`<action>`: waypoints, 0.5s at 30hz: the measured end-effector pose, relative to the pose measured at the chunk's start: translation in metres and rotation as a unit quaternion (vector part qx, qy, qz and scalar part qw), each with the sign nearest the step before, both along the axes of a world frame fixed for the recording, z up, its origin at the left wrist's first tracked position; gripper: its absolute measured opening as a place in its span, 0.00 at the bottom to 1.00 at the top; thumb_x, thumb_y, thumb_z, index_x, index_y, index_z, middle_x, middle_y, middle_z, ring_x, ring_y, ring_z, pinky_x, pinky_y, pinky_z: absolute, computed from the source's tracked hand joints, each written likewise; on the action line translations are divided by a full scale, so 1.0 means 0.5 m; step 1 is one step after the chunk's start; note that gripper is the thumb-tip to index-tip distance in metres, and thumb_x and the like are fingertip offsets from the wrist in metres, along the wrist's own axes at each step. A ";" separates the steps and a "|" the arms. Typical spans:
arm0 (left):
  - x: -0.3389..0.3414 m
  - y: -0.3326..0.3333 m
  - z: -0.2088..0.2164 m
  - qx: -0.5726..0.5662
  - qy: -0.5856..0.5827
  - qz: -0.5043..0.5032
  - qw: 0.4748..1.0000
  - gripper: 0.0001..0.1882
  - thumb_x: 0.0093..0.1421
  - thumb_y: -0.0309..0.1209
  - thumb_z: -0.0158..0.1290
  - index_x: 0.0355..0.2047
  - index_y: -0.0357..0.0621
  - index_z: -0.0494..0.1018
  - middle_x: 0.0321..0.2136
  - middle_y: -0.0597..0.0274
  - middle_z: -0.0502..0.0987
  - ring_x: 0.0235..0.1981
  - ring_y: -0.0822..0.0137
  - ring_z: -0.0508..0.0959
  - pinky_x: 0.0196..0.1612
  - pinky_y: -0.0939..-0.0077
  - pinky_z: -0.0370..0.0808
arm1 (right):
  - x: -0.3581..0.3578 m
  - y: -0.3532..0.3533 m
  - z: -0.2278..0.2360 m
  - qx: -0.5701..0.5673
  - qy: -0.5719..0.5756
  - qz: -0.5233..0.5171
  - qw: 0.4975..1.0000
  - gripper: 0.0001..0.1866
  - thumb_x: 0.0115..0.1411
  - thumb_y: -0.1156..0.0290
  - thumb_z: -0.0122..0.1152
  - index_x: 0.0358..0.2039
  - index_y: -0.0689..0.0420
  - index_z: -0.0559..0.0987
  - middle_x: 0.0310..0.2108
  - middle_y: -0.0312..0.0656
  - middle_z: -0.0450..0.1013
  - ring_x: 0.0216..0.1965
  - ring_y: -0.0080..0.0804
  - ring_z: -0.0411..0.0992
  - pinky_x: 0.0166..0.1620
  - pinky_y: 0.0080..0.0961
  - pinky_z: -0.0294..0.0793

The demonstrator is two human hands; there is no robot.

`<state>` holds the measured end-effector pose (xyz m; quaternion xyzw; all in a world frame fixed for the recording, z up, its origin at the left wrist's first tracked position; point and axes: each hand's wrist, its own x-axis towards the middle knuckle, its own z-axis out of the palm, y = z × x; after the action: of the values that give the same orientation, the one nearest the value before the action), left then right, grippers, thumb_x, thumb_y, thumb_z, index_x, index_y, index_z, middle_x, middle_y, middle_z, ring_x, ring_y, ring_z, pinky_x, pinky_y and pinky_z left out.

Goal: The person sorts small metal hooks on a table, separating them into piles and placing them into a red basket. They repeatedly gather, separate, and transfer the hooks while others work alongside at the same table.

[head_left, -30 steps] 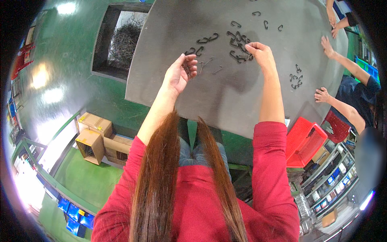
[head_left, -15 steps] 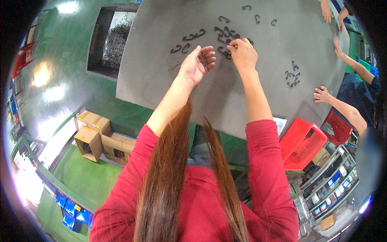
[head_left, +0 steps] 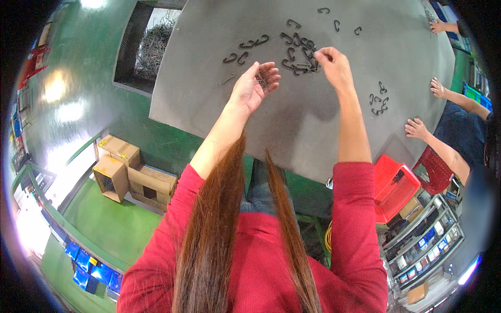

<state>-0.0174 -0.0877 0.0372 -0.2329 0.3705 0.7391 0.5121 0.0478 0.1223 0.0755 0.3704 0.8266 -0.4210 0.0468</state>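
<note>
My left hand is turned palm up with its fingers curled, cradling a few thin wire pieces over the grey table. My right hand has thumb and fingertips pinched together at the right edge of a pile of black C-shaped hooks. What sits between those fingertips, if anything, is too small to make out. Pale wire shows among the hooks just below them. More black hooks lie beyond my left hand, and a single thin wire hook rests to its left.
A small group of black hooks lies on the right, near a co-worker's hand. Other hands rest along the far right edge. A red basket stands at the lower right. Left of the table is a dark bin of tangled wire.
My right hand has drawn back to the right from the hook pile, uncovering pale wire there. My left hand stays nearly still. The co-workers' hands at the right have shifted.
</note>
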 end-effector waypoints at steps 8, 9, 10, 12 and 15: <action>0.001 0.069 -0.016 0.039 -0.033 -0.002 0.999 0.22 0.68 0.42 0.33 0.44 0.38 0.71 0.35 0.57 0.76 0.37 0.62 0.76 0.41 0.68 0.75 | 0.037 -0.023 -0.028 0.225 -0.142 0.073 0.961 0.14 0.51 0.60 0.65 0.36 0.53 0.78 0.37 0.40 0.73 0.41 0.41 0.73 0.42 0.37 0.72; 0.002 0.064 -0.023 0.031 -0.022 0.000 0.999 0.22 0.68 0.41 0.34 0.44 0.38 0.71 0.34 0.57 0.76 0.36 0.62 0.76 0.41 0.68 0.75 | 0.041 -0.019 -0.040 0.222 -0.147 0.077 0.961 0.14 0.52 0.60 0.64 0.36 0.53 0.78 0.36 0.40 0.73 0.41 0.41 0.73 0.42 0.37 0.72; 0.002 0.059 -0.024 0.026 -0.014 0.000 1.000 0.22 0.68 0.41 0.34 0.44 0.38 0.72 0.34 0.58 0.77 0.36 0.63 0.76 0.40 0.69 0.76 | 0.047 -0.014 -0.045 0.220 -0.155 0.079 0.960 0.13 0.53 0.61 0.64 0.36 0.53 0.78 0.36 0.40 0.73 0.41 0.41 0.73 0.42 0.38 0.71; 0.006 0.051 -0.026 0.020 -0.010 0.001 1.000 0.21 0.68 0.41 0.35 0.43 0.38 0.72 0.33 0.58 0.77 0.35 0.63 0.77 0.39 0.69 0.76 | 0.067 -0.001 -0.063 0.224 -0.166 0.078 0.957 0.12 0.54 0.61 0.62 0.36 0.54 0.78 0.36 0.41 0.73 0.41 0.42 0.73 0.42 0.38 0.71; 0.021 0.041 -0.029 0.015 -0.019 0.003 1.000 0.20 0.68 0.40 0.36 0.42 0.38 0.72 0.34 0.58 0.77 0.35 0.63 0.77 0.40 0.69 0.76 | 0.098 0.017 -0.069 0.221 -0.155 0.074 0.960 0.11 0.55 0.63 0.60 0.35 0.55 0.78 0.35 0.42 0.74 0.39 0.42 0.73 0.41 0.37 0.71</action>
<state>-0.0070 -0.0674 0.0225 -0.2397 0.3489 0.7416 0.5205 0.0971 0.1306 0.0410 0.3698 0.9069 -0.1608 0.1221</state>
